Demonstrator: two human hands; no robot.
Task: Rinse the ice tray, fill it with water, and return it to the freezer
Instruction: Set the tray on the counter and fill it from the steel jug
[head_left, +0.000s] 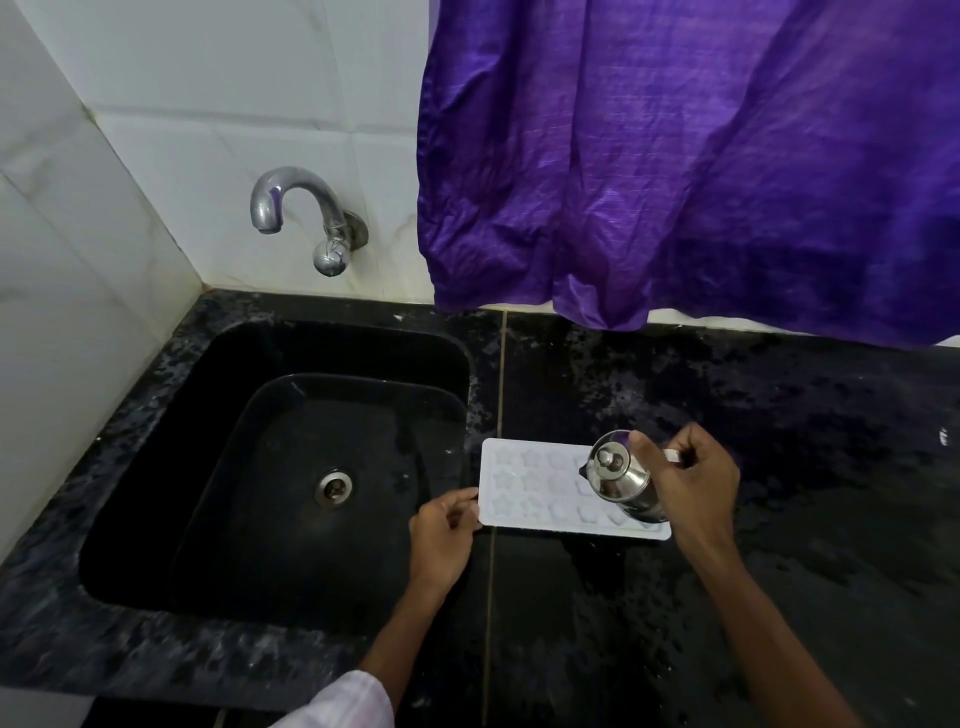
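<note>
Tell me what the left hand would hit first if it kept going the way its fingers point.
The left hand points right and slightly away, and its fingers already grip the near-left corner of the ice tray. Pushing on would shove the tray along the counter, probably toward the steel jug held above it.

Both forearms enter from the lower edge and reach forward. The left hand (441, 535) is curled, thumb and fingertips pinching the near-left corner of the ice tray (524, 488) (a pale sleeve covers the arm near the elbow). The right hand (691, 483), bare-armed, is closed around a steel jug (621, 475), thumb on its lid, tipped over the tray.
</note>
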